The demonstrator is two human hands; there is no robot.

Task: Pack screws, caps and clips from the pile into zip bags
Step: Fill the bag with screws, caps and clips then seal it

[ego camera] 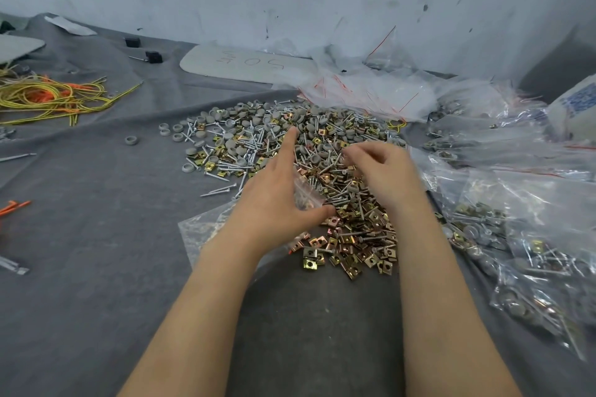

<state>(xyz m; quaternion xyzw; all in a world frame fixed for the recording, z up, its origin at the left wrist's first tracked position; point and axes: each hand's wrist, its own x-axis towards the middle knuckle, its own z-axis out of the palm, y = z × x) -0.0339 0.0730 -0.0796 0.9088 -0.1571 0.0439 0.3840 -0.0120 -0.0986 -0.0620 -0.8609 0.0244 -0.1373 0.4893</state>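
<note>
So the pile (322, 138) of screws, grey caps and brassy clips sits mid-counter (96, 219), spreading from near to far. Left hand (277, 190) pinches a small zip bag (308, 195) at the pile's near-left edge, index finger sticking straight out. Right hand (383, 171) is curled down onto the pile, too blurry to tell if it's got anything. Filled bags (516, 251) are heaped on the right.
</note>
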